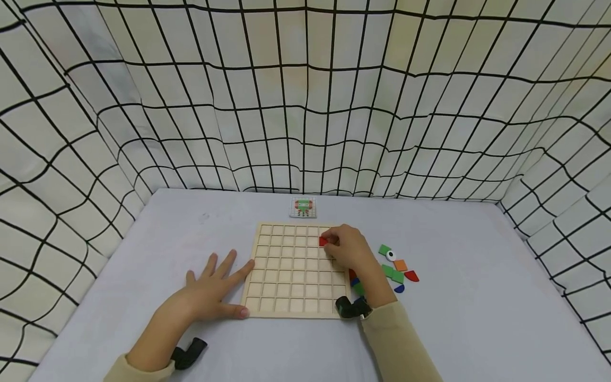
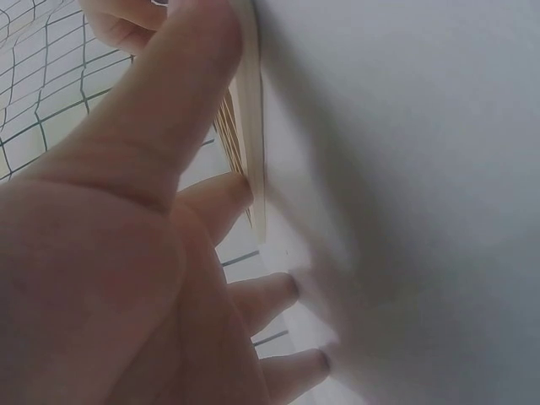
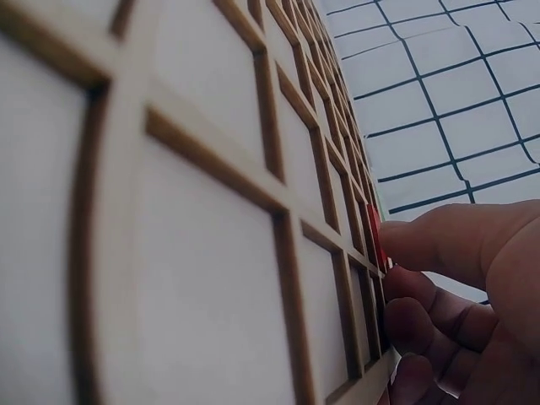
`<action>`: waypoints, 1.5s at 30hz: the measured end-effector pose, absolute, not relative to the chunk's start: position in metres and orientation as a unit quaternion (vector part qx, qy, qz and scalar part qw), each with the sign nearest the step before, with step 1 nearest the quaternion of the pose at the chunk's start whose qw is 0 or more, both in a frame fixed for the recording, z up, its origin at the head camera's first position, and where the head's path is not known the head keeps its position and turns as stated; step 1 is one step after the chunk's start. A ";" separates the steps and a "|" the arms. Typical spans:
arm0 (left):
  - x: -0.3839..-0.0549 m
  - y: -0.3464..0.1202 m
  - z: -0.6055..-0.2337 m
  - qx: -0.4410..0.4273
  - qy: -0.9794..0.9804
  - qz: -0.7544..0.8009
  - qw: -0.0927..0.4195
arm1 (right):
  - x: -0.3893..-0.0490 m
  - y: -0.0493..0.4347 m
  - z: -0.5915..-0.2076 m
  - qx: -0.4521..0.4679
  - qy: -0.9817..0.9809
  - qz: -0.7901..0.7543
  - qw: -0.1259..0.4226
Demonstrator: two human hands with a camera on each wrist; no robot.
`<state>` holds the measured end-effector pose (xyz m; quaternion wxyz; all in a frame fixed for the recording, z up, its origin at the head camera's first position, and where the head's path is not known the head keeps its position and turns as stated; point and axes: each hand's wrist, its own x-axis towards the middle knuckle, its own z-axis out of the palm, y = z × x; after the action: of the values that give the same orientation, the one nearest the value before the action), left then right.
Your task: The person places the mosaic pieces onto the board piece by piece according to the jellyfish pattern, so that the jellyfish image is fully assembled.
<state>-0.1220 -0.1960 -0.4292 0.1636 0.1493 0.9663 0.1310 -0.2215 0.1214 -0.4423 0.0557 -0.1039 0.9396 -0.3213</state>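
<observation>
A square wooden grid board (image 1: pixel 286 276) lies on the table, divided into small square cells. My right hand (image 1: pixel 347 248) reaches over its upper right part. Thumb and fingertips pinch a small red piece (image 1: pixel 323 241) right at a cell there; in the right wrist view this red piece (image 3: pixel 375 232) stands at the grid's surface between the fingers. My left hand (image 1: pixel 205 294) is spread flat beside the board, thumb and index fingertip touching its left edge. The left wrist view shows the thumb (image 2: pixel 186 76) against the board's rim (image 2: pixel 251 126).
Right of the board lie several loose pieces: green ones (image 1: pixel 393 274), an orange square (image 1: pixel 400 265), a red quarter-round (image 1: pixel 411 276), a blue half-round (image 1: pixel 399 289) and a white eye disc (image 1: pixel 391 255). A pattern card (image 1: pixel 303 207) lies behind the board. Black netting (image 1: pixel 305 106) encloses the table.
</observation>
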 end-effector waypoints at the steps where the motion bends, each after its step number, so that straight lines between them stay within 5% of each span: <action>1: -0.122 -0.196 -0.430 0.148 0.966 0.131 0.163 | -0.221 0.121 -0.442 -0.104 0.939 -0.323 0.057; 20: -0.119 -0.197 -0.428 0.154 0.966 0.130 0.163 | -0.223 0.131 -0.439 -0.115 0.930 -0.345 0.059; 36: -0.120 -0.193 -0.426 0.139 0.967 0.130 0.169 | -0.229 0.207 -0.416 -0.054 0.907 -0.417 -0.006; 45: -0.122 -0.191 -0.431 0.146 0.973 0.117 0.133 | -0.224 0.250 -0.424 -0.008 0.943 -0.324 0.078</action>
<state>-0.1218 -0.1913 -0.4307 0.1334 0.1465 0.9732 0.1168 -0.2242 0.2502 -0.4237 0.0781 -0.0082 0.9426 -0.3245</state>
